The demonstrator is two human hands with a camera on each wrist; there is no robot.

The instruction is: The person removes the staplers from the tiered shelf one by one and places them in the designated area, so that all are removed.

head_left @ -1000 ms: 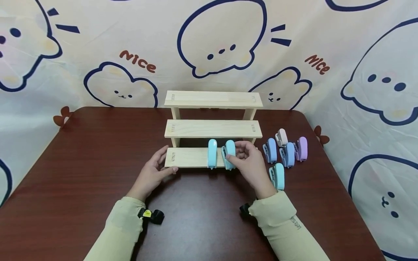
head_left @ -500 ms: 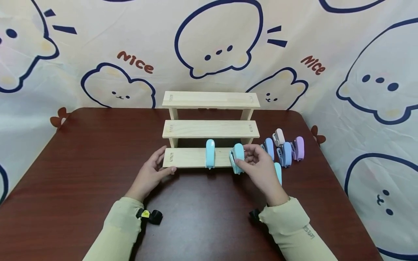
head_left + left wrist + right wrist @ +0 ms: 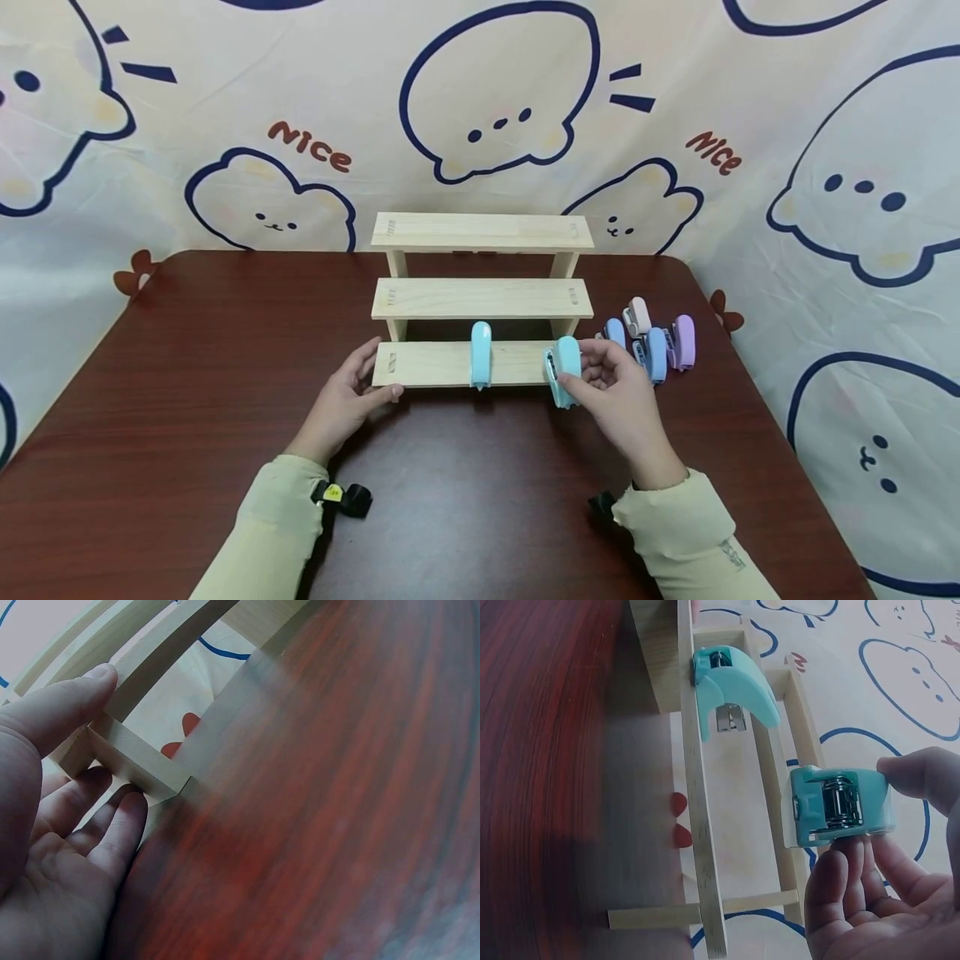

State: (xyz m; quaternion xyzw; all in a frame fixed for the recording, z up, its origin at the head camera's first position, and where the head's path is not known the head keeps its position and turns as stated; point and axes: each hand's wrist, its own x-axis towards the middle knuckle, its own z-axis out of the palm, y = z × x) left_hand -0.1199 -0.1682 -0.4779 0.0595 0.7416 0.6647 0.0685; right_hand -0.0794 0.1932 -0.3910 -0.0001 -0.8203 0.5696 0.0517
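Observation:
A teal stapler (image 3: 562,371), also filling the middle of the right wrist view (image 3: 844,806), is pinched between the thumb and fingers of my right hand (image 3: 626,400). It is in front of the right end of the lowest board of a three-tier wooden shelf (image 3: 427,364); in the right wrist view it looks lifted off the board. A second teal stapler (image 3: 481,354) stands on that board, right of its middle. My left hand (image 3: 341,404) grips the board's left end. In the left wrist view the thumb lies over the board (image 3: 150,671) and the fingertips touch the side support (image 3: 139,761).
Right of the shelf, a white stapler (image 3: 637,317), a purple stapler (image 3: 682,342) and two blue staplers (image 3: 656,356) stand close together; my right hand partly covers one blue one. A printed cloth (image 3: 300,67) hangs behind the brown table (image 3: 187,375).
My right hand has moved the held stapler rightward along the lowest board to its right end. The hand now covers a third teal stapler seen earlier on the table. My left hand keeps its grip.

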